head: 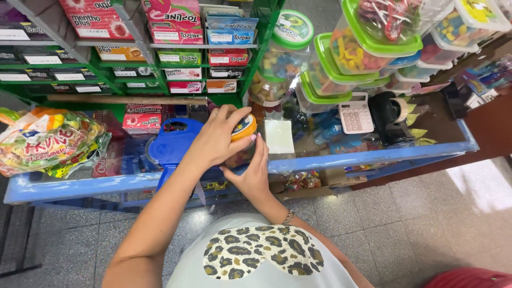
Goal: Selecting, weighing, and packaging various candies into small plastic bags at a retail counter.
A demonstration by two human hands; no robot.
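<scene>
At frame centre, the left hand [216,140] grips the yellow screw lid [244,127] of a clear plastic candy jar [241,154]; the right hand [255,169] clasps its side. The lid looks still seated. The jar stands near the blue counter edge [373,157], crowded by a blue dispenser [172,140] and white box [279,137].

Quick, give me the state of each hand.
Left hand: closed over the orange lid of a clear jar.
Right hand: wrapped around the jar's side.

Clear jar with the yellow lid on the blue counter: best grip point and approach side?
Grip the yellow lid from above, as the left hand does; it is round and faces up. Steady the clear jar body from the near side, where the right hand is.
</scene>
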